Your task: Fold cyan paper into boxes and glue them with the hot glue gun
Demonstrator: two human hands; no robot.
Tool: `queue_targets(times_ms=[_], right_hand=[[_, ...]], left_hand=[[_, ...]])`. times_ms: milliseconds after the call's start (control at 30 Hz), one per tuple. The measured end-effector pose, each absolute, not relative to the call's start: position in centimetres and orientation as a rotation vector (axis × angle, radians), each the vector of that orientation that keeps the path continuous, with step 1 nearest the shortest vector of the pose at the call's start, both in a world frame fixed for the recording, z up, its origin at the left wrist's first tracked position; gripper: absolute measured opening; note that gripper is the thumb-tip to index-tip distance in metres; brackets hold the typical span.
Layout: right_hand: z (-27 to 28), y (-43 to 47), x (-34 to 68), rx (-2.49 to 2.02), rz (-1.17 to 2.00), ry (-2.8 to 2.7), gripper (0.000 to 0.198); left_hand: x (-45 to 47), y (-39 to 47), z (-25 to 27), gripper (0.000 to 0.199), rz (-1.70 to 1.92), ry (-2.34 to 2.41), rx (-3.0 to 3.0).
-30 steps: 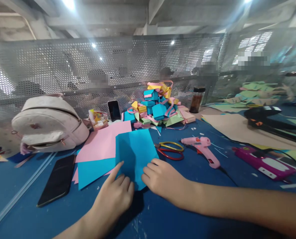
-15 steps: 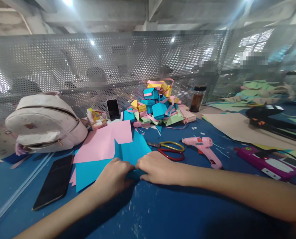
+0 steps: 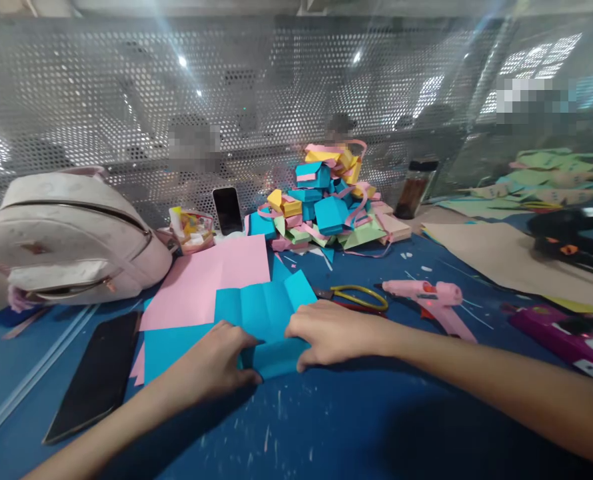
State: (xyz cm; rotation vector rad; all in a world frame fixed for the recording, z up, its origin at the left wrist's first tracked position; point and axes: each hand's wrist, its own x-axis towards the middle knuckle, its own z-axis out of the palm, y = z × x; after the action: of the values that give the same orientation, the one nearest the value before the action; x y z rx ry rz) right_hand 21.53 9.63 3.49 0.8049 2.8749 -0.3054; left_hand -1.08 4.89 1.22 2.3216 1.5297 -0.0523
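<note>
- The left hand (image 3: pixel 226 357) pinches the lower left of a creased blue paper sheet (image 3: pixel 266 310), its thumb and fingers curled around the paper.
- The right hand (image 3: pixel 329 333) grips the sheet's lower right, fingers on top and thumb at the near side; the near strip is folded up between the hands.
- This sheet is toward the near edge of the counter (image 3: pixel 296 440), overlapping a flat blue sheet (image 3: pixel 176 343) and near a pink sheet (image 3: pixel 209 283).
- At the far edge, a small pink tray (image 3: pixel 196 247) holds yellow and white packets (image 3: pixel 192 227), too blurred to name.
- Right of it, along that edge, small folded paper boxes (image 3: pixel 326 200) in blue, yellow, pink and green lie heaped; their insides are mostly hidden.
- Beyond the heap, a clear bottle (image 3: pixel 414 193) with a dark cap holds something reddish-brown.
- Toward the left edge sits a pale backpack (image 3: pixel 76 233); its contents are hidden.
- Scissors (image 3: pixel 359 297) lie just beyond the right hand, near a pink glue gun (image 3: pixel 429 293).
</note>
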Motion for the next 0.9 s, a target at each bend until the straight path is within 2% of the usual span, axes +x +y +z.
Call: queue_targets(times_ms=[200,367,567,900], right_hand=[[2.7,9.3,21.2,0.911,-0.376,2.876,0.041],[1.5,9.6,20.6,1.012,-0.563,2.926,0.052],[0.6,10.5,20.7,0.982,-0.685,2.932,0.060],[1.5,10.8,21.4,0.943,-0.627,2.858,0.049]], left_hand=[[-0.7,4.9,0.9,0.040,-0.008,1.533,2.307],[-0.3,4.8,0.0,0.038,0.052,1.510,2.451],[-0.7,5.6,-0.8,0.045,0.050,1.535,2.469],[-1.5,6.1,-0.3,0.059,-0.031,1.568,2.434]])
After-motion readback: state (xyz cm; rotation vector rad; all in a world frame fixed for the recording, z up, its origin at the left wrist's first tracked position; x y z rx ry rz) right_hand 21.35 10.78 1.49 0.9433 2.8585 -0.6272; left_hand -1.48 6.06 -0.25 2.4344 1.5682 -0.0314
